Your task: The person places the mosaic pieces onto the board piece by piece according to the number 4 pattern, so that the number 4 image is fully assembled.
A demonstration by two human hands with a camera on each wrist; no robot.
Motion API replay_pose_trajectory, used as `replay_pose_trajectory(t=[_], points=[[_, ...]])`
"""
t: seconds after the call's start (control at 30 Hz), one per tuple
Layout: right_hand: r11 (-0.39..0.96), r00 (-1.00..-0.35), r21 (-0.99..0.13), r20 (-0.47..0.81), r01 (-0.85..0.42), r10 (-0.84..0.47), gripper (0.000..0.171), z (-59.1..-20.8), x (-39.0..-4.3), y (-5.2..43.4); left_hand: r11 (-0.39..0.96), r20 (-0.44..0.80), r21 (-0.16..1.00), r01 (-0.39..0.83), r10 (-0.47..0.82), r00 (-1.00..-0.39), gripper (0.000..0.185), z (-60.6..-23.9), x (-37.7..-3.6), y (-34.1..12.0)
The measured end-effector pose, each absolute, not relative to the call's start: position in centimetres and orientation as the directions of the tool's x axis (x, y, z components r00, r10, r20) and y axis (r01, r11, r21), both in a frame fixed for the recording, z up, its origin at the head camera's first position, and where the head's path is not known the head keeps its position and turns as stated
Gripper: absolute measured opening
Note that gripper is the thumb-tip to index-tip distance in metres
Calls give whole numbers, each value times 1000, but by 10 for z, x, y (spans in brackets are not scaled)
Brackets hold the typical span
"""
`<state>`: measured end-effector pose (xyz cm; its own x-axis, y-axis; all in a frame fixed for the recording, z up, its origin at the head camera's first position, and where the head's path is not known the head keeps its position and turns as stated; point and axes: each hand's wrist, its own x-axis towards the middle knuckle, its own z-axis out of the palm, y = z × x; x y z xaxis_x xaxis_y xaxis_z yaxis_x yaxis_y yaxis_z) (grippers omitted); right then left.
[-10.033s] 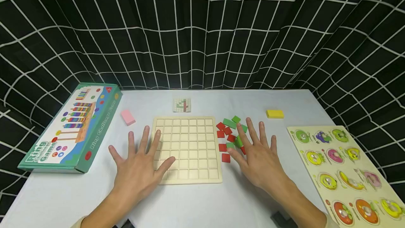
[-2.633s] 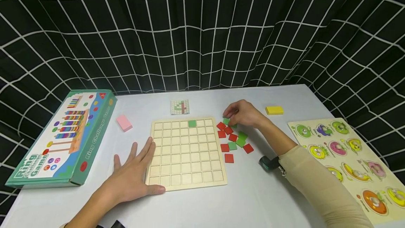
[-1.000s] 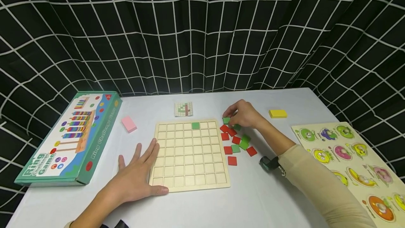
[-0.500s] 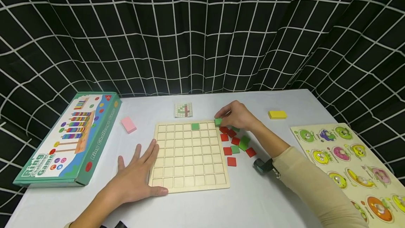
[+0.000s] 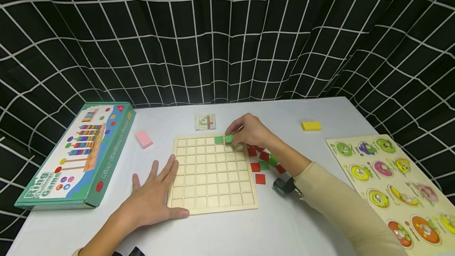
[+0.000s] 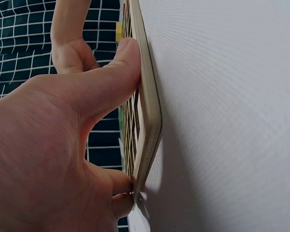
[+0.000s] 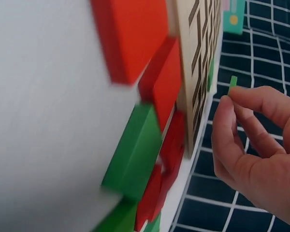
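The person's right hand [image 5: 250, 131] pinches a green tile [image 5: 229, 138] in a narrow grip, just over the top row of the wooden grid board [image 5: 213, 173] and next to the green tile already placed [image 5: 219, 140]. The left hand [image 5: 153, 196] lies flat, fingers straight, steadying the board's left edge on the counter [image 5: 249, 228]. The step in hand seems to be placing; next, the tile must be aligned with its cell and lowered.

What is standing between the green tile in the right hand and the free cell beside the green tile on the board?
Nothing visible. The right hand pinches the green tile over the board, beside the placed tile.
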<state>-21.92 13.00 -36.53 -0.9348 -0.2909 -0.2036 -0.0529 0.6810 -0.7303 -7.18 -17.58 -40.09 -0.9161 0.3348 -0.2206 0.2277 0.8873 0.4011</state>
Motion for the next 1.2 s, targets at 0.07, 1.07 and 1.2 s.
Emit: replay_pose_trajectory(t=[0.07, 1.07, 1.2], points=[[679, -931, -732, -211, -51, -298, 26, -364, -219, 124, 887, -218, 406, 222, 330, -919, 137, -401, -73, -176], [713, -886, -698, -281, -75, -369, 28, -367, -215, 77, 889, -217, 391, 238, 340, -915, 137, -400, -70, -176], [728, -885, -678, -273, -102, -378, 28, -366, -212, 73, 887, -222, 397, 235, 342, -913, 137, -400, -70, -175]])
